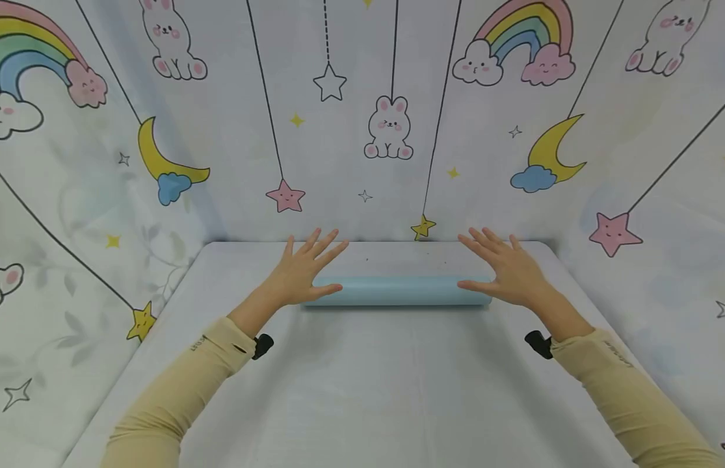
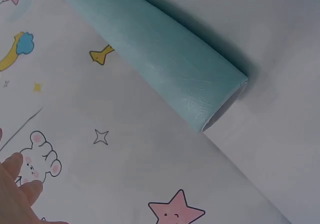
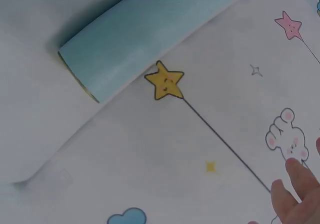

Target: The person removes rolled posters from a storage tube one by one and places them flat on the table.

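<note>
A light blue roll (image 1: 397, 292) lies crosswise on the white table, toward its back edge. In the left wrist view the roll (image 2: 160, 48) shows a hollow open end, with a few creases near it. My left hand (image 1: 305, 268) is spread above the roll's left end, fingers straight and apart, holding nothing. Over the right end, my right hand (image 1: 507, 268) is likewise spread, with its thumb overlapping the roll in the head view. The right wrist view shows the roll's other end (image 3: 150, 28) and some fingertips (image 3: 300, 176) at the lower right corner.
A white table (image 1: 362, 390) spreads out in front of me. Behind it and on both sides hangs a pale cloth backdrop (image 1: 362, 143) printed with rabbits, stars, moons and rainbows. Small dark cameras (image 1: 263, 346) sit at both wrists, by the beige sleeves (image 1: 181, 390).
</note>
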Demonstrator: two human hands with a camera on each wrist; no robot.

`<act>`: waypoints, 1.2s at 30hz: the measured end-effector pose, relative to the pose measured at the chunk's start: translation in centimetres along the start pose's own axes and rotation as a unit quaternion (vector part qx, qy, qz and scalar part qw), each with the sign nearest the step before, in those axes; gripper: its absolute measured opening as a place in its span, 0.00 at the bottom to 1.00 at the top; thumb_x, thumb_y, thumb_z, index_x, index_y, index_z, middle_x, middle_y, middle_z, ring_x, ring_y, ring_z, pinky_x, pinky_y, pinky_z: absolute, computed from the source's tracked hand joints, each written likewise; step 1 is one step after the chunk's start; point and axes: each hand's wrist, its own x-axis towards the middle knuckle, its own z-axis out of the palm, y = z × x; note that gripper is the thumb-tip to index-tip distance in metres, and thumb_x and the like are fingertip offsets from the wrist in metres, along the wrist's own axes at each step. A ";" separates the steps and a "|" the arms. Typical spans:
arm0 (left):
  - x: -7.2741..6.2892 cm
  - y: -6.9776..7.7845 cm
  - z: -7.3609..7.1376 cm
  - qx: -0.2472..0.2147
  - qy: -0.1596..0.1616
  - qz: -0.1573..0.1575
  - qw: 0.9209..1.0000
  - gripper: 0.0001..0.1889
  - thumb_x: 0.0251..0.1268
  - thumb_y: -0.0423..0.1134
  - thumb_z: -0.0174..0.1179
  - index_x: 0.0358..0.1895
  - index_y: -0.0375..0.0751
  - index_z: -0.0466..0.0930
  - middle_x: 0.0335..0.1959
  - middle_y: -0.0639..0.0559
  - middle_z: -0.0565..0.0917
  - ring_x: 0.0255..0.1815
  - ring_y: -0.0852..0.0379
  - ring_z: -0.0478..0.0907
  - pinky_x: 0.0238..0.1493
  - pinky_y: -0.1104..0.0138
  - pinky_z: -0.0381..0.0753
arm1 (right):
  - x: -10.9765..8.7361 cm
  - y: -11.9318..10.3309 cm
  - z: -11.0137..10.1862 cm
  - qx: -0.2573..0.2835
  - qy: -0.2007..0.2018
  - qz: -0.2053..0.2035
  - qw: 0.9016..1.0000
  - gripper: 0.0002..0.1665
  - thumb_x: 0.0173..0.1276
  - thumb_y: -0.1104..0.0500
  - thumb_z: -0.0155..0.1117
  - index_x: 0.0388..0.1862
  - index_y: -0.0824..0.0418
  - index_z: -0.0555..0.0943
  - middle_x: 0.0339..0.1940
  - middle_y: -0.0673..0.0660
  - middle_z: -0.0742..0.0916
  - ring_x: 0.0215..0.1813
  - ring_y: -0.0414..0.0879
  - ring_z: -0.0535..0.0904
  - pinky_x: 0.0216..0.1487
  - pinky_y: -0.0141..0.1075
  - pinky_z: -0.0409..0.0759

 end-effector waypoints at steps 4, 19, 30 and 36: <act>0.0 -0.1 0.4 -0.003 0.002 -0.001 1.000 0.43 0.58 0.67 0.47 0.73 0.58 0.41 0.74 0.54 0.40 0.73 0.47 0.36 0.59 0.35 0.41 | 0.3 0.3 0.5 0.003 0.001 0.002 1.000 0.53 0.53 0.33 0.60 0.73 0.48 0.52 0.71 0.60 0.60 0.71 0.58 0.51 0.64 0.61 0.41; 0.1 -0.5 1.7 -0.012 -0.003 -0.010 1.000 0.43 0.58 0.65 0.50 0.73 0.56 0.43 0.74 0.52 0.44 0.72 0.45 0.40 0.59 0.35 0.44 | 1.1 1.1 2.8 0.015 -0.031 0.033 0.999 0.51 0.54 0.30 0.57 0.72 0.51 0.55 0.71 0.60 0.61 0.71 0.58 0.50 0.64 0.60 0.39; 0.2 -0.5 3.1 -0.021 -0.010 -0.006 1.000 0.42 0.58 0.64 0.51 0.73 0.57 0.43 0.74 0.53 0.42 0.72 0.45 0.40 0.58 0.34 0.46 | 1.1 0.9 5.3 0.007 -0.055 0.032 0.998 0.52 0.54 0.26 0.52 0.72 0.49 0.55 0.70 0.61 0.62 0.71 0.57 0.50 0.64 0.61 0.41; 0.3 -0.4 3.8 -0.024 0.001 -0.003 1.000 0.42 0.58 0.61 0.54 0.73 0.55 0.45 0.74 0.51 0.45 0.72 0.45 0.41 0.57 0.34 0.47 | 1.0 1.0 6.3 0.015 -0.048 0.037 0.998 0.52 0.53 0.27 0.54 0.72 0.50 0.56 0.70 0.61 0.62 0.71 0.58 0.52 0.63 0.62 0.43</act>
